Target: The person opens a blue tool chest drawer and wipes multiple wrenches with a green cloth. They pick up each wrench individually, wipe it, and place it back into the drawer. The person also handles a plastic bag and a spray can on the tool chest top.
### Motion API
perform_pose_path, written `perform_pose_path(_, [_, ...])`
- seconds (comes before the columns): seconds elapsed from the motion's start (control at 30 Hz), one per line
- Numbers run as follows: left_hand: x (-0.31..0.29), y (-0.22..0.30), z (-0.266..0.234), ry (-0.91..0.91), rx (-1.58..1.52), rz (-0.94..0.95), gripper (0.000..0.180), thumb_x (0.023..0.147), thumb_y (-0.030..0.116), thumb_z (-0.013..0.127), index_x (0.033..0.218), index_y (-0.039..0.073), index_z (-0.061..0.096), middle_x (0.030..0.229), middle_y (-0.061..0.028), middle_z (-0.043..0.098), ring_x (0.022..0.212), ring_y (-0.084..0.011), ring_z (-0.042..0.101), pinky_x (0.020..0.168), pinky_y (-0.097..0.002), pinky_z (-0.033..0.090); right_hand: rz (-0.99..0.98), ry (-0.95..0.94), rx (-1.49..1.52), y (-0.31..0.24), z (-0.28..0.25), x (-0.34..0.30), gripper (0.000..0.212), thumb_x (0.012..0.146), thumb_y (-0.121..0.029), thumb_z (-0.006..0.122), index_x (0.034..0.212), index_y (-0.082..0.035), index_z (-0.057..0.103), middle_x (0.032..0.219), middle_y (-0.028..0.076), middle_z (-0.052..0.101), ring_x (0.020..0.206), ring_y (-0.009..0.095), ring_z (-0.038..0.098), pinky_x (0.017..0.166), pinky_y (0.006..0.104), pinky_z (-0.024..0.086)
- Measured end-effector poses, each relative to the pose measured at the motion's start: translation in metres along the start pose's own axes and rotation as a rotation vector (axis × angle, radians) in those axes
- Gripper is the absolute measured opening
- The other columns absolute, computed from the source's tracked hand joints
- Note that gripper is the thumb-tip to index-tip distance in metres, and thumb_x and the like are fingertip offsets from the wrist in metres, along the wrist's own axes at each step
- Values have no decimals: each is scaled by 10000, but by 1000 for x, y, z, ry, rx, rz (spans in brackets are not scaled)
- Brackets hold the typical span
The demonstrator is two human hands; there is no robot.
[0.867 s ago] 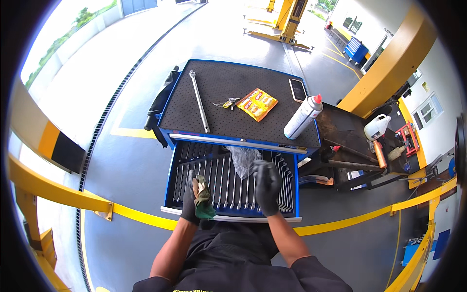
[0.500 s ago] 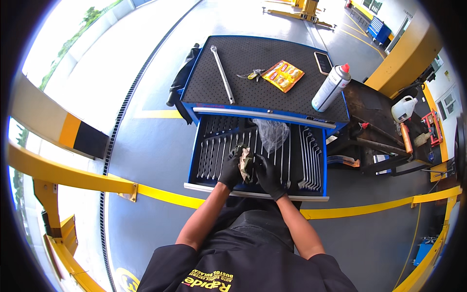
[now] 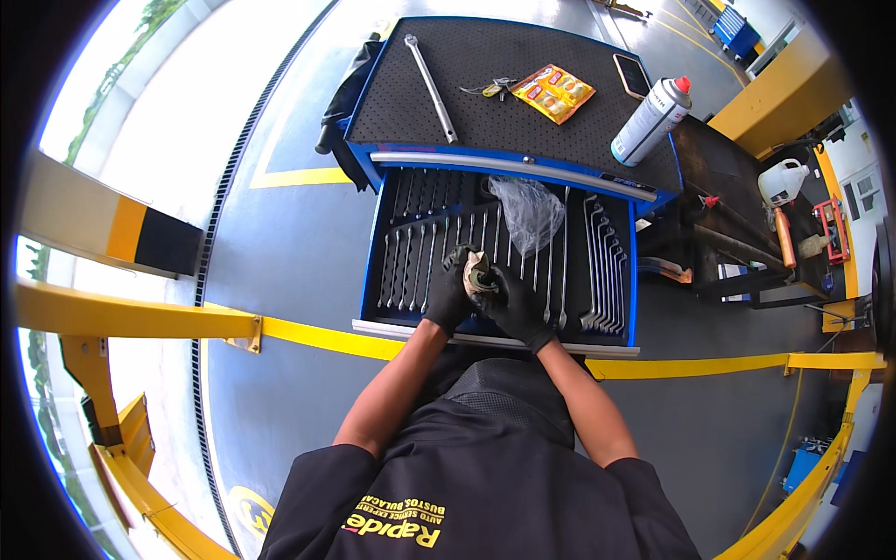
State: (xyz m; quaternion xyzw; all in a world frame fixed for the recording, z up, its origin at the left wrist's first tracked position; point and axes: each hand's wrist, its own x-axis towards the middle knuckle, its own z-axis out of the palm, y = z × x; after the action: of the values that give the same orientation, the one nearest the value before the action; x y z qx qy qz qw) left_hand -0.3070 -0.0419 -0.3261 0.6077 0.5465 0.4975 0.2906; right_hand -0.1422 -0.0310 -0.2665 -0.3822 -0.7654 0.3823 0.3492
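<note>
Black gloves cover both of my hands. A crumpled cloth rag (image 3: 475,270), pale with dark patches, is bunched between them above an open tool drawer (image 3: 373,326). My left hand (image 3: 450,291) is closed on the rag's left side. From the right, my right hand (image 3: 513,306) grips it too, its fingers curled and partly hidden. Whether anything is wrapped inside the cloth cannot be seen. Below, rows of combination wrenches (image 3: 403,269) lie in black foam. Offset ring wrenches (image 3: 607,266) fill the right side. A clear plastic bag (image 3: 528,217) rests on the middle wrenches.
On the blue cabinet's black top (image 3: 485,65) lie a long ratchet handle (image 3: 430,89), keys (image 3: 497,89), a yellow packet (image 3: 553,92) and a phone (image 3: 632,77). A spray can (image 3: 651,121) stands there too. A dark workbench (image 3: 723,187) adjoins at right; yellow rails (image 3: 140,311) run alongside.
My right hand has closed onto the rag and both hands have drawn together around it. The view has tilted, so the cabinet sits higher in the picture.
</note>
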Motion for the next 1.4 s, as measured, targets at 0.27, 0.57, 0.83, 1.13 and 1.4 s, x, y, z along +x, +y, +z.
perform_pose_path(0.27, [22, 49, -17, -62, -1888, -556, 587, 1014, 440, 294, 1420, 51, 465, 1456, -160, 492, 1304, -313, 508, 1139, -463, 340, 289, 202, 145, 34, 1, 2, 292, 940, -175, 635, 1136, 40, 649, 846, 127, 702, 741, 150, 654, 665, 328, 489])
perform_pose_path(0.57, [19, 22, -13, -31, -1868, -463, 588, 942, 368, 408, 1405, 14, 481, 1468, -171, 483, 1354, -357, 449, 1176, -484, 279, -197, 248, -408, -9, -6, 5, 432, 820, -172, 767, 1203, -37, 619, 1080, 147, 600, 937, 306, 627, 795, 396, 500])
perform_pose_path(0.83, [0, -24, -1, -74, -315, -231, 373, 904, 15, 520, 1275, -5, 549, 1142, -98, 645, 1021, -245, 616, 863, -350, 478, -239, 147, -381, -1, 7, 7, 282, 838, -204, 731, 1078, -75, 657, 978, 124, 638, 866, 327, 663, 715, 422, 535])
perform_pose_path(1.13, [13, 4, 12, 202, -654, -283, 330, 1040, 280, 485, 1177, 18, 632, 909, -72, 701, 775, -176, 670, 724, -330, 527, -437, 73, -535, -17, 2, 4, 282, 822, -169, 731, 1072, -69, 647, 897, 120, 622, 772, 296, 650, 612, 403, 516])
perform_pose_path(1.4, [13, 62, -15, -63, -885, -638, 239, 1033, 250, 517, 1155, 77, 627, 884, -18, 651, 636, -106, 606, 532, -248, 483, -194, 149, -392, 10, 8, 1, 354, 832, -79, 700, 1173, -45, 615, 1007, 175, 677, 848, 359, 672, 737, 433, 534])
